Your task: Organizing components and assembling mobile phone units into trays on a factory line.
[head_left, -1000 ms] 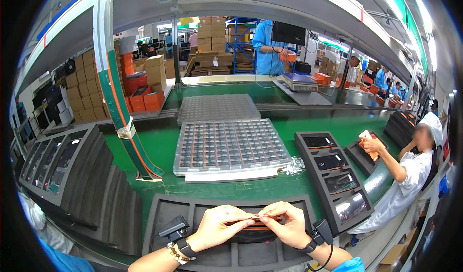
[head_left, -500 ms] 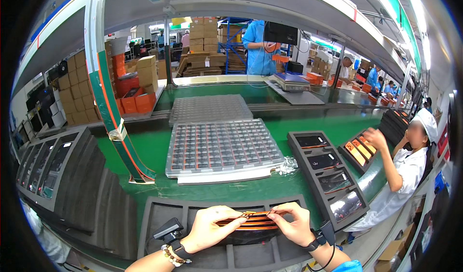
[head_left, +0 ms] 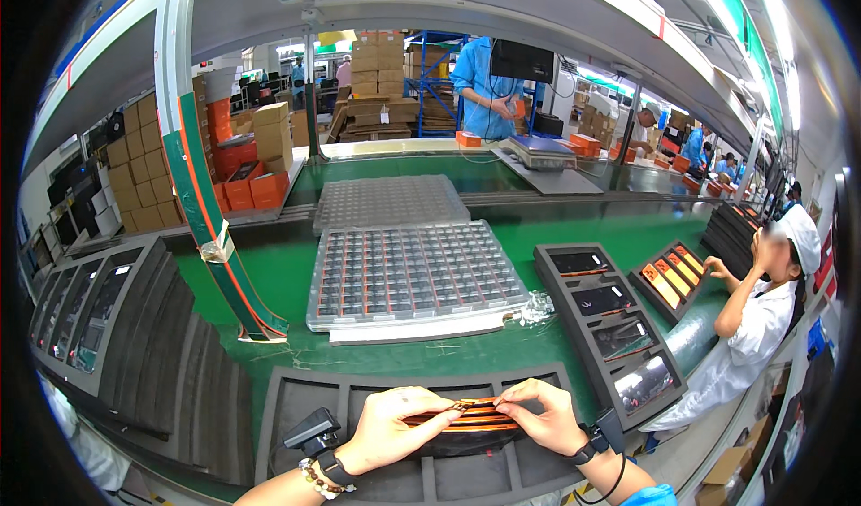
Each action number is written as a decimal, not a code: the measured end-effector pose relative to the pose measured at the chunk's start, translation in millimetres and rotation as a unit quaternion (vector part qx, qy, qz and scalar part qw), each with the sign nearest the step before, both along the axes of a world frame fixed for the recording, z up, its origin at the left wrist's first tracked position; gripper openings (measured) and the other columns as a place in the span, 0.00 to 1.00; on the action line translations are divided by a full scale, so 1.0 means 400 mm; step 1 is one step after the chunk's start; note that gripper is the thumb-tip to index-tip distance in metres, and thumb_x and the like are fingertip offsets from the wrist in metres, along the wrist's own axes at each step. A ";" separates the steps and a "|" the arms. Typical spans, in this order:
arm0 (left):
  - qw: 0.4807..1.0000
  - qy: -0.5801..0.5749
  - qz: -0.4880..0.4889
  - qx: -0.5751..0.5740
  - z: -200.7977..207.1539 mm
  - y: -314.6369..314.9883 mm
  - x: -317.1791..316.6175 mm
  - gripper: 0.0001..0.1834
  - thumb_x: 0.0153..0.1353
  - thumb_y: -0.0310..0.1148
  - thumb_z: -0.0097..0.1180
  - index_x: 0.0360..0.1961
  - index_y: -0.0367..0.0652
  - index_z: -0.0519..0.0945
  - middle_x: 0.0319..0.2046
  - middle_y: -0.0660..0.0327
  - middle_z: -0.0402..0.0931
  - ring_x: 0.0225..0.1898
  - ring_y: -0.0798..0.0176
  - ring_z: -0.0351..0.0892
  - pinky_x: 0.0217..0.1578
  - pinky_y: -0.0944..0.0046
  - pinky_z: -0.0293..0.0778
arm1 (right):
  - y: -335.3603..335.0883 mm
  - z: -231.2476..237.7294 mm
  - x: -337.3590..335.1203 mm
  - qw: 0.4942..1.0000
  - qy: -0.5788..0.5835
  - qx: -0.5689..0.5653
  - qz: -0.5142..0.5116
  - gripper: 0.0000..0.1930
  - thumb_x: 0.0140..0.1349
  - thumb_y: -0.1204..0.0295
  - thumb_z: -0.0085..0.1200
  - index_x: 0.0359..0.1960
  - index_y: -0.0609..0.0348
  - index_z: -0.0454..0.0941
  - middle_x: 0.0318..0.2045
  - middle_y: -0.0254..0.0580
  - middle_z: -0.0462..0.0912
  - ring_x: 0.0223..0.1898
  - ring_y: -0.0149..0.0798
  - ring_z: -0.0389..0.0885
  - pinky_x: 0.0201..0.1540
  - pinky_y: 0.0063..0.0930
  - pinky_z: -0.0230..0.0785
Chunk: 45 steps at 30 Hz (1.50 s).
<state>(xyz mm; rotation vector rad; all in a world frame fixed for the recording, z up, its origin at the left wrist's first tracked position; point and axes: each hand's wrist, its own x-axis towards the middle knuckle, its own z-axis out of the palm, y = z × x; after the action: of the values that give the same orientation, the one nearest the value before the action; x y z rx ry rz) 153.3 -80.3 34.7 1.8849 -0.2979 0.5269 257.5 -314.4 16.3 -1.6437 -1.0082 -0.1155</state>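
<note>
My left hand (head_left: 395, 425) and my right hand (head_left: 545, 418) hold a small stack of thin black panels with orange edges (head_left: 480, 423) between them. The left thumb and fingers pinch its left end, near a small patterned orange corner piece. At the other end, my right thumb and fingertips grip the top edge. What exactly the panels are I cannot tell. They are above a black foam tray (head_left: 466, 477) with several compartments, in front of me. Part of the stack's lower side is hidden.
A clear plastic tray (head_left: 417, 273) of small parts lies beyond, with another behind it. At right, a foam tray (head_left: 558, 304) holds dark phone-like panels; another (head_left: 647, 284) holds orange pieces. Stacked foam trays (head_left: 193, 354) stand left, near a post (head_left: 202, 183). A co-worker (head_left: 762, 318) sits right.
My hands stay almost in place on the stack. The co-worker at right has lowered one hand toward the tray of orange pieces, where another piece now shows. The person at the back has shifted their hands.
</note>
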 end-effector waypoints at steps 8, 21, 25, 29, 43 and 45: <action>1.000 -0.015 0.003 0.023 -0.007 0.007 0.004 0.09 0.58 0.28 0.69 0.40 0.41 0.88 0.33 0.60 0.86 0.32 0.66 0.85 0.34 0.69 0.80 | -0.013 0.033 -0.017 0.986 -0.137 -0.079 -0.056 0.02 0.58 0.75 0.63 0.31 0.59 0.85 0.44 0.44 0.87 0.45 0.43 0.85 0.49 0.34 0.77; 0.995 -0.045 -0.006 0.088 0.008 0.008 0.000 0.06 0.58 0.32 0.69 0.37 0.48 0.90 0.32 0.63 0.86 0.34 0.64 0.84 0.38 0.65 0.80 | 0.062 0.125 -0.062 0.993 -0.104 -0.046 0.009 0.09 0.54 0.73 0.69 0.37 0.59 0.86 0.45 0.42 0.86 0.48 0.41 0.82 0.51 0.34 0.74; 0.991 -0.061 -0.020 0.115 0.013 0.010 0.002 0.06 0.56 0.32 0.70 0.36 0.46 0.89 0.32 0.62 0.86 0.35 0.63 0.84 0.40 0.64 0.79 | 0.069 0.094 -0.053 0.993 -0.109 -0.009 0.049 0.07 0.56 0.78 0.67 0.36 0.62 0.86 0.37 0.42 0.89 0.39 0.39 0.87 0.45 0.29 0.78; 0.989 -0.056 -0.014 0.134 0.014 0.008 0.004 0.06 0.56 0.31 0.70 0.36 0.47 0.90 0.31 0.62 0.86 0.35 0.62 0.85 0.40 0.64 0.79 | 0.034 0.053 -0.048 0.995 0.068 0.048 0.052 0.05 0.57 0.82 0.65 0.34 0.64 0.83 0.37 0.47 0.88 0.41 0.37 0.87 0.46 0.30 0.79; 0.992 -0.048 -0.015 0.113 0.004 0.016 0.010 0.08 0.56 0.30 0.69 0.38 0.48 0.90 0.33 0.62 0.87 0.35 0.62 0.84 0.39 0.64 0.79 | -0.014 0.008 -0.033 0.999 0.015 -0.006 -0.048 0.07 0.56 0.77 0.68 0.36 0.62 0.86 0.33 0.43 0.88 0.33 0.35 0.87 0.39 0.26 0.79; 0.993 -0.050 -0.017 0.105 0.002 0.015 0.010 0.08 0.56 0.30 0.69 0.37 0.47 0.90 0.32 0.61 0.86 0.34 0.62 0.84 0.39 0.64 0.79 | -0.018 0.004 -0.031 0.999 0.003 -0.006 -0.037 0.07 0.56 0.77 0.69 0.36 0.62 0.86 0.32 0.42 0.88 0.34 0.36 0.87 0.41 0.27 0.79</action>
<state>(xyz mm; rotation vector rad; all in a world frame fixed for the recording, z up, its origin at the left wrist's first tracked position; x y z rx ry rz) 157.2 -74.4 35.7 2.0552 -0.4670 0.5868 245.0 -321.6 18.0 -1.6918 -0.9458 -0.1534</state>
